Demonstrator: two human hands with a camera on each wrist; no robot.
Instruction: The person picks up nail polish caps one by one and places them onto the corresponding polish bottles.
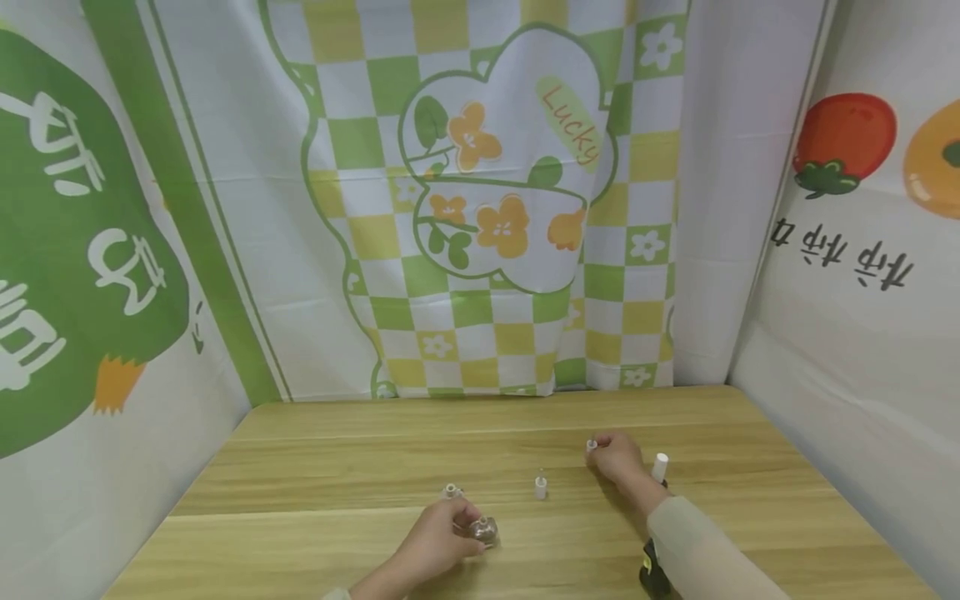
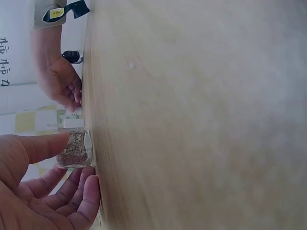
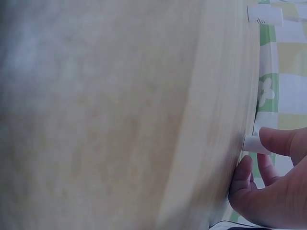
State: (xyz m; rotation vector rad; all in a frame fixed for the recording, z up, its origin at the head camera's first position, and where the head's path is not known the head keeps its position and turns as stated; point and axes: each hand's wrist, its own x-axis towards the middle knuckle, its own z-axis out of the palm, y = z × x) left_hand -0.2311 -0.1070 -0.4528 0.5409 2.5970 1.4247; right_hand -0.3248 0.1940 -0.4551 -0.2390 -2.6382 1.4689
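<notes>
My left hand (image 1: 442,533) holds a small glass nail polish bottle (image 1: 483,529) between thumb and fingers. The left wrist view shows its glittery brownish contents, with the thumb (image 2: 48,145) across the glass. A second uncapped bottle (image 1: 451,490) stands just behind that hand, partly covered by it. Farther off to the right, my right hand (image 1: 617,457) pinches a white cap (image 1: 592,446) standing on the table with its thin stem up; its thumb (image 3: 278,140) lies against the cap in the right wrist view. Between the hands, another white cap (image 1: 541,488) stands stem up.
A white-topped item with a dark lower part (image 1: 660,468) stands beside my right forearm, partly hidden by it. The wooden table (image 1: 360,450) ends at a patterned curtain (image 1: 495,333), with printed cloth on both sides. A black strap (image 1: 654,573) hangs by the right sleeve.
</notes>
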